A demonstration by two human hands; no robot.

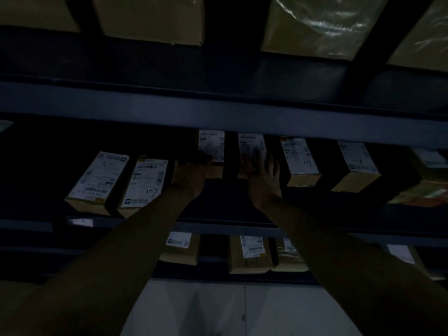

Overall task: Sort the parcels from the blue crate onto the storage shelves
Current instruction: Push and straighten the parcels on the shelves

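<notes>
Left hand [191, 173] reaches in on a bare forearm and grips the near end of a narrow brown cardboard parcel [211, 144] topped with a white printed label. The fingers curl over the box's near edge, though the dim light hides the fingertips. Right hand [263, 174] rests just beside it on a second brown parcel [251, 144], fingers straight and spread flat across its white label, clasping nothing.

Both parcels lie side by side, a dark gap between them, on the middle shelf [218, 227] of a dark metal rack. Their far ends run under the grey-blue upper rail [242, 120].

On that same shelf, two more labelled brown boxes [98, 180] lie to the left, one of them marked by hand "1-7". Two others [299, 161] lie to the right, and a flatter orange-edged packet [421, 192] sits at the far right.

On the lower shelf, partly behind the forearms, stand three labelled cardboard parcels [249, 253], above a pale floor [218, 311].

Farthest off, on the top shelf, sit large tan cartons [152, 18], one wrapped in shiny clear plastic film [315, 25].
</notes>
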